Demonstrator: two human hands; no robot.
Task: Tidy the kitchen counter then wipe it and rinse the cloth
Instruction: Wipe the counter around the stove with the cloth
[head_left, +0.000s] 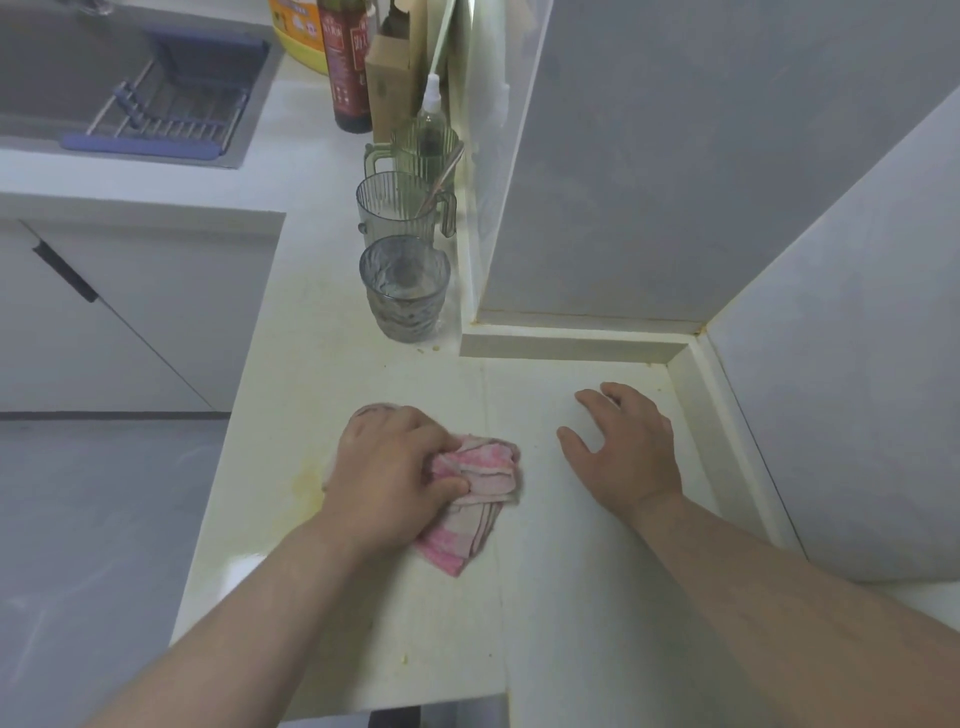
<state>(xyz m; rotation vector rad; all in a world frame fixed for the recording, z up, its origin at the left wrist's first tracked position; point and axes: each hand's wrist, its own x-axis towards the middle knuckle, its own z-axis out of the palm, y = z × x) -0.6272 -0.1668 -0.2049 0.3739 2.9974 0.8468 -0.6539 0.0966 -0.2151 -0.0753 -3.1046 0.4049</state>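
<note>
**Inspector:** What is nearest the lens?
**Assistant:** 2 bare forearms, entering from the near edge. The left hand (395, 467) is on the near-left part of the counter (571, 597). Its fingers are curled round a bunched pink-and-white cloth (483, 483), pressing it to the surface. Part of the cloth sticks out on the right and near sides of the hand.

**Inspector:** And the other hand?
**Assistant:** The right hand (623, 447) lies flat on the counter, right of the cloth and apart from it. Its fingers are spread and it holds nothing.

**Inspector:** Surface condition?
**Assistant:** There is yellowish staining along the left edge beside the left hand, and a few crumbs.

**Inspector:** The far stretch?
**Assistant:** 1 row stands along the wall. Nearest is a glass tumbler (405, 291), then a clear jug (400, 208) with a thin utensil (441, 176) leaning in it. Beyond are a green jug (421, 150), a spray bottle (430, 104), a dark bottle (345, 67), a brown carton (389, 78) and a yellow container (298, 36).

**Inspector:** The sink?
**Assistant:** The sink (62, 78) is far left, with a blue-framed drying rack (171, 104) across it.
</note>
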